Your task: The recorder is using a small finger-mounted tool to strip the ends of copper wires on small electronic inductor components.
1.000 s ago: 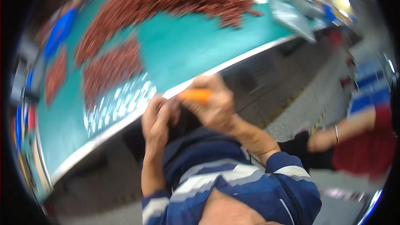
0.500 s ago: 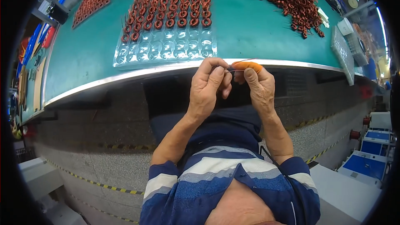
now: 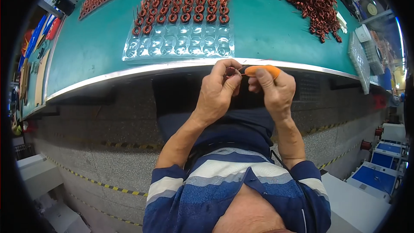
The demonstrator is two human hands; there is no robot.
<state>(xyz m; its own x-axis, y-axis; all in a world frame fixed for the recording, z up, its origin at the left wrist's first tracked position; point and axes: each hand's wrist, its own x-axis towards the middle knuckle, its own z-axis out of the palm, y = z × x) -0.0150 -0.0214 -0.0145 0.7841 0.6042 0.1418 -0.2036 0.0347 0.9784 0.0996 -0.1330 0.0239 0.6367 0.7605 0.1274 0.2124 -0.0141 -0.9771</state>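
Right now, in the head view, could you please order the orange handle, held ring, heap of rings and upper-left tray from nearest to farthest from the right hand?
1. Orange handle: in the right hand.
2. Held ring: leftward, in the left hand.
3. Heap of rings: beyond, upper right.
4. Upper-left tray: far across, leftward.

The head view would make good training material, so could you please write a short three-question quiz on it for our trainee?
1. Which hand has the orange piece at its fingers?
2. True or false: the wire-wound rings in the clear tray sit in its rows farther from the person.
3. What does the left hand hold?
a) a blue cup
b) a single red-brown ring
c) a white sheet

Key:
1. The right hand.
2. True.
3. b.
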